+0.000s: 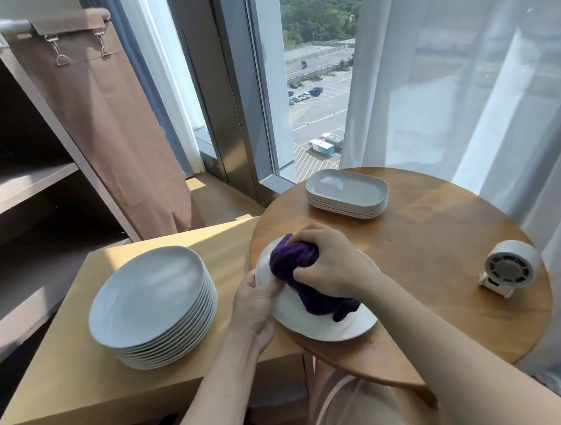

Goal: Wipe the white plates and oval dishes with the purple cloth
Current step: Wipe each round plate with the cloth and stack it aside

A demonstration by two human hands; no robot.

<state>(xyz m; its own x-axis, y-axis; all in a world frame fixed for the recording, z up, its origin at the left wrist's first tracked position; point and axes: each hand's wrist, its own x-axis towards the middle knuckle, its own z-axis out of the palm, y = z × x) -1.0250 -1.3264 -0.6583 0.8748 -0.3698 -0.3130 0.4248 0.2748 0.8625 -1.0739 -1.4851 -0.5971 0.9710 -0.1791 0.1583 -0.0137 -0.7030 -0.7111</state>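
My right hand [329, 262] clenched round purple cloth [296, 261], pressing it on plate [330, 328] at table [441, 251] near edge. My left hand [255, 300] grasps plate rim. Plate mid-wipe, I judge. Plate stack [152, 297] on box [69, 393], oval dishes [347, 194] at far edge: wiped or not, can't tell.

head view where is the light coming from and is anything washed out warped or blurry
Head view: daylight comes through the window ahead, softened by the sheer curtain; the plate under the purple cloth is nearly washed out; the shelves at left sit in shadow; the wide lens bows straight edges; nothing is badly blurred.
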